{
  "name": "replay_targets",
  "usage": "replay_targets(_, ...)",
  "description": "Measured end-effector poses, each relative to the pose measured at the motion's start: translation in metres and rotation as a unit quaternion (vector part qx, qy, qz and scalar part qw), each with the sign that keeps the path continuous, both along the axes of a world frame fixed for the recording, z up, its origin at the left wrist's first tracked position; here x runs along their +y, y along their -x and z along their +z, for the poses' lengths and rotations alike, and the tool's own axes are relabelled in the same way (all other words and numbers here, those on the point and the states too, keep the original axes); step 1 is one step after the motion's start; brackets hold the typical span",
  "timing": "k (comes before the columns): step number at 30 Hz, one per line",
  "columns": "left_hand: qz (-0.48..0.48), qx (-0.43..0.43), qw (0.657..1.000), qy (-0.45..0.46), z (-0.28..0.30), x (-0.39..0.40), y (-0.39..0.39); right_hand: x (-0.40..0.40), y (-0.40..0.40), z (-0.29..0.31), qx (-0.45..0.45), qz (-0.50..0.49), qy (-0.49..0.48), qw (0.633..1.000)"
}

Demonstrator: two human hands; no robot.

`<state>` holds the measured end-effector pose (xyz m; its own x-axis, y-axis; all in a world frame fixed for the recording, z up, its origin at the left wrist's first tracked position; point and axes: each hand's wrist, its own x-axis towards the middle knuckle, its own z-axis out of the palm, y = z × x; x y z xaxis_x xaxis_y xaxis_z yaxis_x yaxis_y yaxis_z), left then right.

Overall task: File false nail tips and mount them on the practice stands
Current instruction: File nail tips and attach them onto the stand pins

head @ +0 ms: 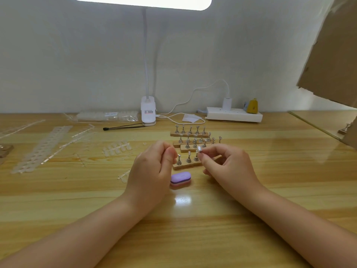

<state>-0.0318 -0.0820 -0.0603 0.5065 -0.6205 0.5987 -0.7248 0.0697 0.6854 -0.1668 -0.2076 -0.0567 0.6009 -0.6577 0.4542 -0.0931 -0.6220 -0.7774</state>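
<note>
Head view: your right hand [226, 163] pinches a nail tip [199, 149] above the nearest stand [188, 164]; left hand [152, 171] curls loosely, apparently empty. It's probably light, thin, slippery; hold its side edges.

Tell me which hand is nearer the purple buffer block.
Left. The left hand hangs right beside the purple buffer block, its palm edge almost touching the block's left end. The right hand sits farther off, up and to the block's right, its fingers pinching a small tip.
</note>
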Motion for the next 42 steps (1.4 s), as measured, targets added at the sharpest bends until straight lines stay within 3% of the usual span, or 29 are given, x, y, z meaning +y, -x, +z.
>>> replay_targets(8,-0.016,-0.045,0.999,-0.025,-0.002,-0.002,0.0,-0.014,-0.009,-0.007,0.096,-0.108,0.086,0.986)
replay_targets(13,-0.02,-0.057,0.998,-0.028,-0.002,-0.002,0.001,-0.018,-0.012,-0.008,0.184,-0.118,0.117,0.969)
replay_targets(22,0.005,-0.087,0.995,-0.041,0.001,-0.001,0.004,-0.018,-0.011,-0.008,0.198,-0.112,0.145,0.963)
replay_targets(32,0.026,-0.23,0.972,-0.045,0.018,0.005,-0.007,-0.013,-0.007,-0.006,0.2,-0.104,0.147,0.963)
replay_targets(34,0.077,-0.251,0.956,-0.13,0.036,0.007,-0.015,-0.012,-0.004,-0.006,0.186,-0.102,0.148,0.966)
replay_targets(37,0.179,-0.257,0.882,-0.352,0.063,0.012,-0.041,-0.009,0.0,-0.005,0.167,-0.096,0.157,0.969)
replay_targets(39,0.164,-0.202,0.835,-0.484,0.073,0.019,-0.057,-0.008,0.001,-0.005,0.16,-0.094,0.158,0.97)
replay_targets(42,0.121,-0.146,0.806,-0.561,0.07,0.025,-0.067,-0.005,0.001,-0.004,0.156,-0.086,0.147,0.973)
